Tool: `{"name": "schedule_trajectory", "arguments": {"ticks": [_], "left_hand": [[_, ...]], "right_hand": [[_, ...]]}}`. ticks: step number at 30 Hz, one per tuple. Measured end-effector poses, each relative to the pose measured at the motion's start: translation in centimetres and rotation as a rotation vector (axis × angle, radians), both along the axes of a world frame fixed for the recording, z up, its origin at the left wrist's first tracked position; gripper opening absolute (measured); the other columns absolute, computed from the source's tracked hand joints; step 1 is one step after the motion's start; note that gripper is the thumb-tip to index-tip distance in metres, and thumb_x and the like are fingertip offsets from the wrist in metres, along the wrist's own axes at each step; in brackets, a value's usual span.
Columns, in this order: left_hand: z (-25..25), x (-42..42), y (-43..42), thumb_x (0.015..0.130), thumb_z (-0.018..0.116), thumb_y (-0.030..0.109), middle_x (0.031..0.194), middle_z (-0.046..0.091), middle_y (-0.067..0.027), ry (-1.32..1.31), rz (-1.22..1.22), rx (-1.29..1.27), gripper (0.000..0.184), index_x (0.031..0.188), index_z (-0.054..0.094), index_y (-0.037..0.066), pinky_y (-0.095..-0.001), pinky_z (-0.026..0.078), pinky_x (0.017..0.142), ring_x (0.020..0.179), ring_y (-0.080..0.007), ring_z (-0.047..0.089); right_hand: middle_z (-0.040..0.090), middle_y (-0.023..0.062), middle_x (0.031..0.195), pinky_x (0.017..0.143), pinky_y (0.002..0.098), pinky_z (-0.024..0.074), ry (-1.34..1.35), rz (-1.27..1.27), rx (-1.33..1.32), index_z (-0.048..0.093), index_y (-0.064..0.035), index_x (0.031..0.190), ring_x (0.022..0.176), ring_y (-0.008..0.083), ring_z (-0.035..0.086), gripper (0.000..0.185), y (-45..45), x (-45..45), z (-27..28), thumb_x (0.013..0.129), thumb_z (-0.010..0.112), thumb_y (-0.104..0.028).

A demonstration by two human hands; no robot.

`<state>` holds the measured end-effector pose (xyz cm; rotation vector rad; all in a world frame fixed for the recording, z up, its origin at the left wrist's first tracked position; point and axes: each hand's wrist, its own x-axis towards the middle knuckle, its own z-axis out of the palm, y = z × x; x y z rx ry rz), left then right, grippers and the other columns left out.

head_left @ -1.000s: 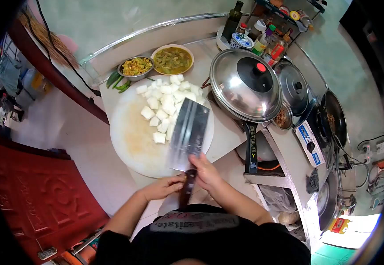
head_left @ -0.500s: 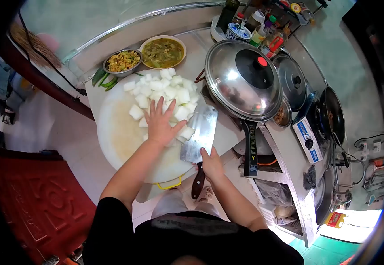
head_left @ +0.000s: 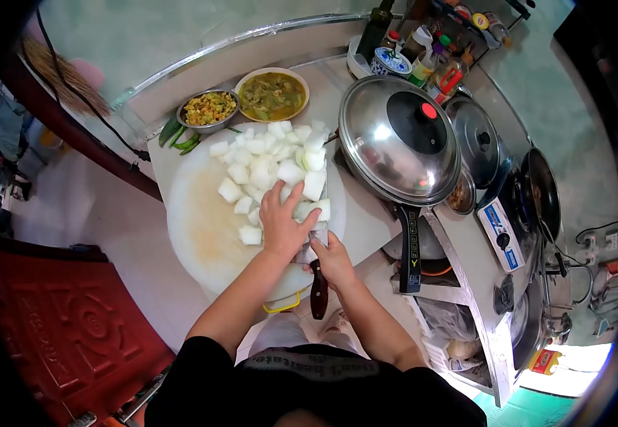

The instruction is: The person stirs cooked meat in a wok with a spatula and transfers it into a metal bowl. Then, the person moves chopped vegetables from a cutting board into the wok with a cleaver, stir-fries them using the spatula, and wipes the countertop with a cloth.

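White vegetable chunks [head_left: 263, 171], perhaps winter melon, lie heaped on a round white cutting board [head_left: 199, 220] with a yellow handle. My left hand [head_left: 285, 224] rests with fingers apart over the near right part of the heap, touching several chunks. Closed around the dark wooden handle of a cleaver [head_left: 319, 290], my right hand [head_left: 335, 262] is at the board's near right edge. The cleaver's blade is mostly hidden by my left hand and by chunks that appear to lie on it.
A bowl of greenish soup [head_left: 273, 112], a metal bowl of yellow food [head_left: 209, 121] and green peppers [head_left: 187, 144] stand behind the board. To the right are a lidded pan [head_left: 366, 135] with its handle [head_left: 409, 256] jutting forward, another lidded pot [head_left: 474, 153] and a black wok [head_left: 547, 185].
The cleaver blade has gone from lying bare beside the heap to mostly covered by chunks and my left hand. Some chunks have shifted right, and one sits apart on the board.
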<state>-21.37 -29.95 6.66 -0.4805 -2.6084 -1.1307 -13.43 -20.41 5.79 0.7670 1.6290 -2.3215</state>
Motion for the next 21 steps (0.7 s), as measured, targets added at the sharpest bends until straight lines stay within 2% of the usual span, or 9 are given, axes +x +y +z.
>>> {"name": "schedule_trajectory", "arguments": {"ticks": [12, 19, 21], "left_hand": [[5.2, 0.8, 0.6, 0.065, 0.067, 0.027, 0.116, 0.040, -0.0202, 0.148, -0.002, -0.021, 0.050, 0.111, 0.052, 0.013, -0.0449, 0.030, 0.089, 0.104, -0.0380, 0.035], [9.1, 1.0, 4.8, 0.065, 0.067, 0.027, 0.117, 0.040, -0.0198, 0.243, -0.075, 0.007, 0.050, 0.111, 0.052, 0.014, -0.0462, 0.029, 0.091, 0.106, -0.0393, 0.034], [10.9, 1.0, 7.2, 0.065, 0.068, 0.026, 0.118, 0.040, -0.0198, 0.255, -0.122, -0.001, 0.050, 0.111, 0.052, 0.014, -0.0470, 0.028, 0.091, 0.107, -0.0398, 0.033]], "right_hand": [[0.056, 0.0056, 0.079, 0.039, 0.0237, 0.0449, 0.133, -0.027, -0.127, 0.045, -0.0060, 0.103, 0.048, 0.0137, 0.053, 0.018, 0.2, 0.4, 3.3, 0.086, 0.044, -0.011], [0.056, 0.0048, 0.078, 0.041, 0.0239, 0.0458, 0.186, -0.105, -0.128, 0.045, -0.0071, 0.103, 0.047, 0.0137, 0.053, 0.018, 3.6, 1.1, 6.7, 0.086, 0.045, -0.013], [0.055, 0.0029, 0.081, 0.046, 0.0233, 0.0477, 0.181, -0.189, -0.111, 0.046, -0.0087, 0.103, 0.057, 0.0115, 0.053, 0.018, 5.2, 1.7, 9.4, 0.087, 0.045, -0.015]]}}
